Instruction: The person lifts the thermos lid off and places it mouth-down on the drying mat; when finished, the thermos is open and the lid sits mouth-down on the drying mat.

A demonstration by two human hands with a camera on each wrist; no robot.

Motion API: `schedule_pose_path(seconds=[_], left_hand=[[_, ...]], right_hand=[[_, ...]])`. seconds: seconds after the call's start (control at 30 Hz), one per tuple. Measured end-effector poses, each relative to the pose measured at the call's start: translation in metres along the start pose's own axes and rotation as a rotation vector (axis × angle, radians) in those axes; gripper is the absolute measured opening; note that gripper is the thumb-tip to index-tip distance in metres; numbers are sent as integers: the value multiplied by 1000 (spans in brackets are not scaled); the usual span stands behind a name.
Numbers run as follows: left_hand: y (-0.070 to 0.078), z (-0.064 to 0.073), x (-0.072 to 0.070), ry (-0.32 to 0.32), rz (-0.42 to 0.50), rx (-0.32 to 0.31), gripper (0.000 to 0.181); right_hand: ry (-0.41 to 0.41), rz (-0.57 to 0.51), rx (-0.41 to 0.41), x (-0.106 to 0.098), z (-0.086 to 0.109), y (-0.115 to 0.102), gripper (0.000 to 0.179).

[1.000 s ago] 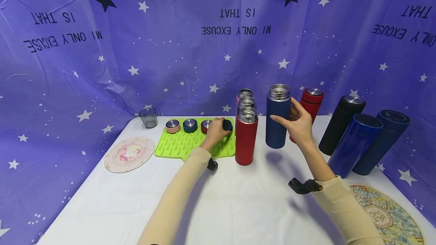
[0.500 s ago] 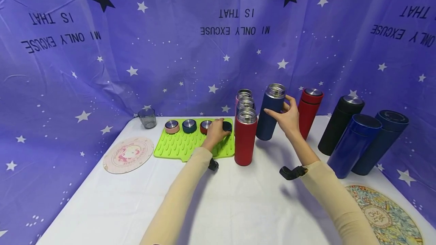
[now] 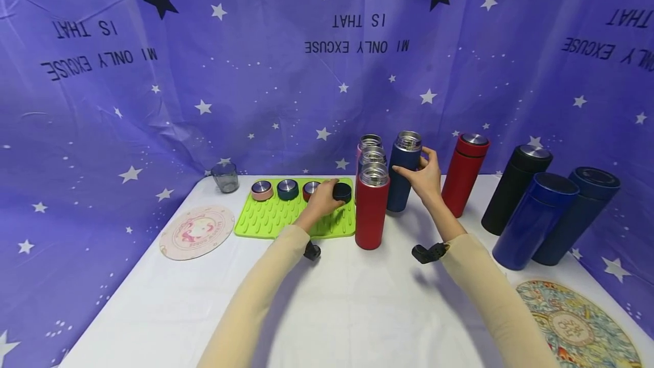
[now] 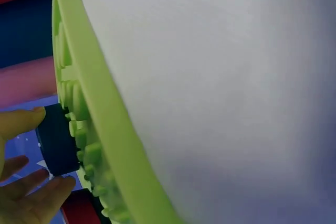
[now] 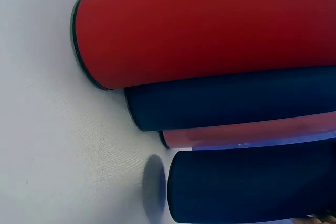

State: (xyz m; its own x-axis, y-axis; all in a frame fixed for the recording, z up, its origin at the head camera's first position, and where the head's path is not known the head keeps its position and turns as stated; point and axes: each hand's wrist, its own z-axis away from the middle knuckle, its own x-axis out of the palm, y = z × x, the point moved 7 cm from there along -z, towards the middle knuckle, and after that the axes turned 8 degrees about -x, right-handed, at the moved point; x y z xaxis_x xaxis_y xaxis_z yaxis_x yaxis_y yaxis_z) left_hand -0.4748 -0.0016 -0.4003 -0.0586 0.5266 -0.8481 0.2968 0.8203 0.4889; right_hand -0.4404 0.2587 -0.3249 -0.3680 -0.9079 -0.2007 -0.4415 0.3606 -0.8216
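Observation:
My left hand [image 3: 322,199] is over the right part of a green ridged mat [image 3: 276,220], pinching a dark blue bottle lid [image 3: 342,192]. In the left wrist view, the thumb is at one edge of that lid [image 4: 56,140] and fingertips are at the opposite edge. My right hand [image 3: 427,174] grips an uncapped dark blue thermos bottle [image 3: 402,180] upright. The right wrist view shows its base [image 5: 181,187] just above the tablecloth, beside its shadow. Left of it, an uncapped red bottle [image 3: 371,214], a blue one [image 3: 372,155] and a pink one stand in a row.
Pink [image 3: 262,191], blue [image 3: 288,189] and red lids [image 3: 310,189] sit along the mat's back. Capped red [image 3: 465,175], black [image 3: 516,189] and several blue bottles stand at right. A glass [image 3: 225,178], pink round mat [image 3: 197,231] and patterned round mat [image 3: 577,322] flank them.
My right hand has carried the dark blue bottle left and lower, close behind the red one. My left hand stays at the dark lid, which has gone slightly down onto the mat.

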Motion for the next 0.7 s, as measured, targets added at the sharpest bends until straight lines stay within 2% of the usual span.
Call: schedule_pose_path(seconds=[0.2,0.37,0.5,0.7], left_hand=[[4,17,-7,-20,25,59,68],[4,37,-12,-53,48,103,66],[2,56,-20,-68,109,138,64],[-8,80,-41,-23,174,157,62]], right_hand=[[-9,21,8,8,-3,3,90],[-29,35,23,15,-6,7,90],[-27,38,24,17,-8,9,88],[-17,50,-4,20,-11,11,84]])
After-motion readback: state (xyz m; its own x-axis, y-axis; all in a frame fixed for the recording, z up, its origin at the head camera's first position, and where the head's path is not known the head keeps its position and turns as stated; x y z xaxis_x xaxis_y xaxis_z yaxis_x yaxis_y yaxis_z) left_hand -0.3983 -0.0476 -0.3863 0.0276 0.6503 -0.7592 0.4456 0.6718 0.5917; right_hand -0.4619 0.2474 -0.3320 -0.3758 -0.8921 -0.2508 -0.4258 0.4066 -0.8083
